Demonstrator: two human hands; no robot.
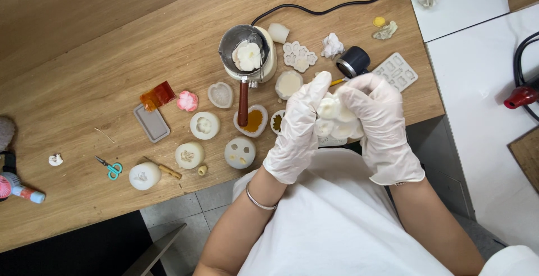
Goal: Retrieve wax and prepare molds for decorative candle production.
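White cloth over the person's lap fills the bottom of the view, and both forearms rise from it, the left one wearing a thin bangle (259,202). Both hands are gloved in white. Left hand (297,130) and right hand (379,124) are curled toward each other and grip a white mould (332,118) between them, fingers wrapped round its sides, thumbs on top; the mould is held in the air over the near edge of the wooden table (84,107).

Just beyond the right hand lie a dark cup (353,61) and a clear tray mould (397,71). Just beyond the left hand sit a round white mould (288,83) and a flower-patterned sheet (299,56), with a crumpled tissue (332,45) near them. Further out from the left hand, a small metal pot (243,45) with a red-brown handle rests on a white warmer (268,65), pale wax pieces inside the pot. A dish of amber wax (255,120) lies under the handle's end.

Left of the left hand stand several round white moulds (240,152), a heart mould (220,94), a pink flower (187,101), an orange film piece (158,95) and a grey tray (151,123). Well off to that side lie small scissors (110,167) with teal handles. A black cable (337,7) runs across the far part of the table
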